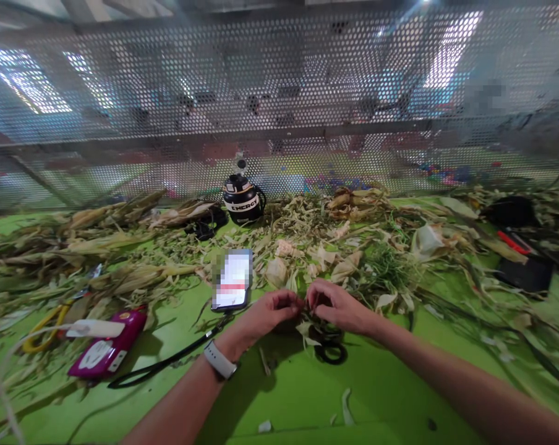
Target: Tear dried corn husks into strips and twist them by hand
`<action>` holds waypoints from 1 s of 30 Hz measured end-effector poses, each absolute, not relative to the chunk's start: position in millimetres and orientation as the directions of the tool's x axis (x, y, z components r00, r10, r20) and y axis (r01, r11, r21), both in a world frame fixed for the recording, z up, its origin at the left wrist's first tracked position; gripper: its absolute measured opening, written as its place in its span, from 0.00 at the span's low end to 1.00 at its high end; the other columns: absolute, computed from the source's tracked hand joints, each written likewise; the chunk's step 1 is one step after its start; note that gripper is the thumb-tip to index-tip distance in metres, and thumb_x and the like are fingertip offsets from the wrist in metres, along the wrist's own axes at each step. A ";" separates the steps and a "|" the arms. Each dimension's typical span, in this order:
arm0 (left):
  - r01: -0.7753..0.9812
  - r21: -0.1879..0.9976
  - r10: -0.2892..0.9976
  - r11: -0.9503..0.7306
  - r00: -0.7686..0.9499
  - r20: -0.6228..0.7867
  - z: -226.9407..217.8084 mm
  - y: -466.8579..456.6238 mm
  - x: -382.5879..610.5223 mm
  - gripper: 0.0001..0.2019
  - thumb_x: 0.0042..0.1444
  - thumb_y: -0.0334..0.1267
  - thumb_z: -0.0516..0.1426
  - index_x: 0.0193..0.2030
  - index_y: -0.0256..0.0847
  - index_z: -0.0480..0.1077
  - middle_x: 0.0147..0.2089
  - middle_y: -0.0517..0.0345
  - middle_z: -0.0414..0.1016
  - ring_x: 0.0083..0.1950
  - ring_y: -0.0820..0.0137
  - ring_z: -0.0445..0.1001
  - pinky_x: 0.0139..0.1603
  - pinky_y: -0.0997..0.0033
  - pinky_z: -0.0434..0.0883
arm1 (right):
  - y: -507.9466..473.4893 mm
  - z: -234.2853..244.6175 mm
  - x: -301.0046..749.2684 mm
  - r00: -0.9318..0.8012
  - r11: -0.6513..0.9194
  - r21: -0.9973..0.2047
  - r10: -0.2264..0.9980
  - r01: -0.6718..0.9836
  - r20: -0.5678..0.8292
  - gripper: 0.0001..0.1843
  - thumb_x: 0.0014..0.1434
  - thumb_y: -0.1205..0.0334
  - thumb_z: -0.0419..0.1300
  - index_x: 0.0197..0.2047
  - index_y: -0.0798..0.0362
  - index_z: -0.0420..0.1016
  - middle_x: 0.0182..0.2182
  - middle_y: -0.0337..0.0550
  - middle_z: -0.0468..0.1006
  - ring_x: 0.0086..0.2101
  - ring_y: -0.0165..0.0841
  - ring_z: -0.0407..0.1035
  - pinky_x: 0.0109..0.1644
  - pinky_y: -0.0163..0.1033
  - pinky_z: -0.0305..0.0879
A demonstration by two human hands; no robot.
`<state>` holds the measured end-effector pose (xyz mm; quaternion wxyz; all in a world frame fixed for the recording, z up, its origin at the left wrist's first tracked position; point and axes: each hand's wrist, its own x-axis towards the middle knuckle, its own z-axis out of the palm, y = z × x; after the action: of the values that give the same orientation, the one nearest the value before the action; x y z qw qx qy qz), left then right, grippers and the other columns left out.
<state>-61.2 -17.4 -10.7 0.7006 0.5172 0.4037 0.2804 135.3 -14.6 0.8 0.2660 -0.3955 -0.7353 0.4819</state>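
Note:
My left hand [274,309], with a pale watch band [220,360] on its wrist, has thumb and fingers pinched together. Close beside it, my right hand [337,306] is pinched too, and the fingertips of both nearly meet. Whatever is between them is too small and dark to make out. Just below the hands lie black-handled scissors [331,353], partly covered by a scrap of pale dried husk [308,335]. A rounded piece of pale husk [276,272] and a bundle of green threads [385,264] sit beyond the fingers.
Dried corn husks [103,241] spread over the green table [279,408]. On the left are a lit phone [235,281] with a black strap [168,358], a purple power bank [110,349] and yellow-handled scissors [45,330]. A black round container [243,201] stands before a perforated metal screen [279,80].

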 end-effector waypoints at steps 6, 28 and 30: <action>0.006 0.944 0.817 0.330 0.500 -0.288 -8.6 -20.3 -59.9 0.13 0.41 0.40 0.66 0.33 0.37 0.73 0.33 0.60 0.73 0.36 0.73 0.68 0.43 0.72 0.64 | -16.1 -11.0 129.3 -0.502 0.012 -0.972 0.858 0.233 -0.110 0.14 0.44 0.75 0.52 0.37 0.54 0.64 0.28 0.36 0.69 0.27 0.27 0.63 0.28 0.31 0.57; -0.025 0.913 0.817 0.407 0.458 -0.351 -9.2 -19.4 -64.2 0.15 0.36 0.39 0.69 0.32 0.36 0.77 0.31 0.58 0.78 0.33 0.75 0.72 0.44 0.73 0.67 | -17.3 -13.5 126.2 -0.556 0.064 -0.971 0.827 0.230 -0.077 0.13 0.47 0.74 0.56 0.39 0.57 0.69 0.30 0.37 0.72 0.30 0.27 0.66 0.35 0.32 0.62; -0.029 0.915 0.822 0.403 0.452 -0.347 -10.4 -19.8 -64.0 0.15 0.35 0.39 0.70 0.32 0.35 0.77 0.30 0.58 0.78 0.33 0.74 0.72 0.43 0.72 0.68 | -17.9 -12.9 126.7 -0.563 0.067 -0.969 0.822 0.239 -0.082 0.14 0.47 0.74 0.56 0.39 0.57 0.69 0.30 0.37 0.72 0.30 0.27 0.66 0.35 0.32 0.61</action>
<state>-64.0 -19.8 -10.4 0.7178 0.4592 0.4313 0.2963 126.7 -17.9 -12.9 0.2597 -0.3886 -0.6827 0.5616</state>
